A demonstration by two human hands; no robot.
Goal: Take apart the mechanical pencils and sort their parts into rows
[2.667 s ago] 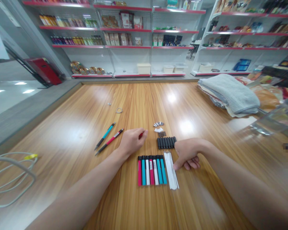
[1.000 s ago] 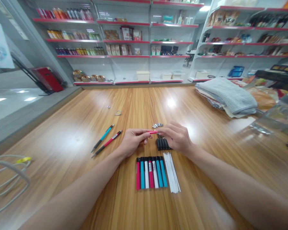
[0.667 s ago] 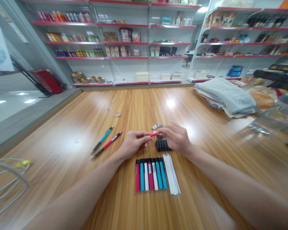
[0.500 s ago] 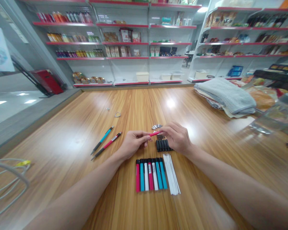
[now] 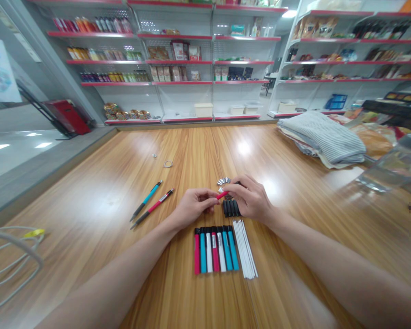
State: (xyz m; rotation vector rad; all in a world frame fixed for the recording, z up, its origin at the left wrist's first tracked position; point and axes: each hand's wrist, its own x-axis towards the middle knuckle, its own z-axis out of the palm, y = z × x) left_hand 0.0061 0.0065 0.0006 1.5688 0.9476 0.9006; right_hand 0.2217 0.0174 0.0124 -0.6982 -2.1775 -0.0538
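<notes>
A pink pen barrel (image 5: pixel 222 195) is held over the table between my two hands. My left hand (image 5: pixel 194 206) pinches its lower left end between thumb and fingers. My right hand (image 5: pixel 251 196) is closed around the other end, and a small black piece (image 5: pixel 238 183) shows between its fingers. Black pen grips (image 5: pixel 230 209) lie in a row just below, partly covered by my right hand. Silver pen tips (image 5: pixel 223 181) sit behind the hands. Nearer to me are pink, blue and white pen barrels (image 5: pixel 214 251) in a row, beside a bundle of white refills (image 5: pixel 245 250).
On the left lie a blue pen (image 5: pixel 145 201) and a pink pen (image 5: pixel 153 208). Farther back is a small ring (image 5: pixel 167 163). A coiled cable (image 5: pixel 17 246) rests at the left edge. Folded cloths (image 5: pixel 324 137) and a clear container (image 5: pixel 393 162) stand at the right.
The pink barrel has tilted, its right end now higher. My right fingers have shifted along it, and a black piece now shows among them. My left hand has barely moved.
</notes>
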